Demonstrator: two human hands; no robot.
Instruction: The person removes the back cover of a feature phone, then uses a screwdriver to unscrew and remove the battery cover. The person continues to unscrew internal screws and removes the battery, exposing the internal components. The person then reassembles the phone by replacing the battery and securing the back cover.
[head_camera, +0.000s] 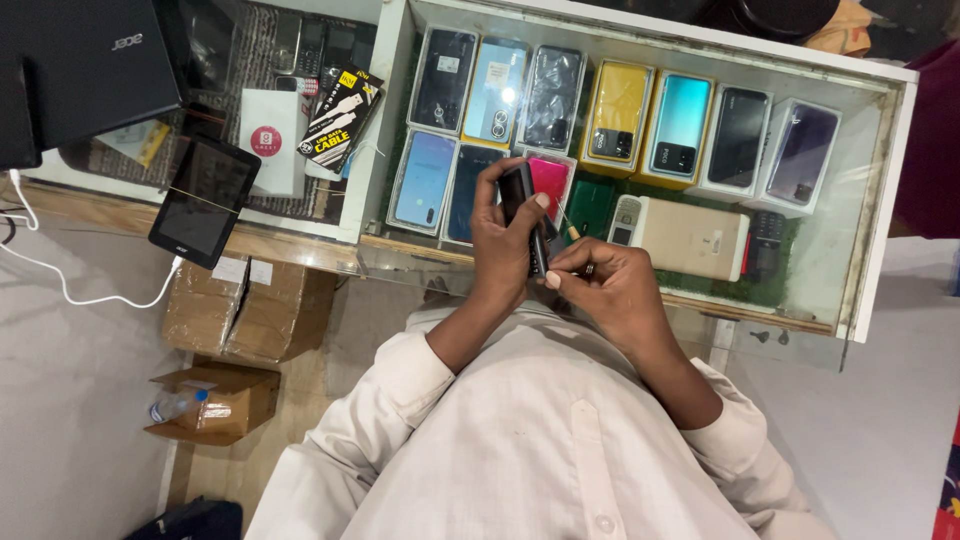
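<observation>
Head view: gripping a small black phone (520, 205) upright in the left hand (503, 250) above the glass display case (880, 200), steadying it while pinching a thin tool (566, 222) in the right hand (610, 285) against its edge.

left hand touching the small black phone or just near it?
Touching. The head view shows the left hand wrapped around the small black phone, thumb pressed on its face and fingers behind it, with no gap visible.
</observation>
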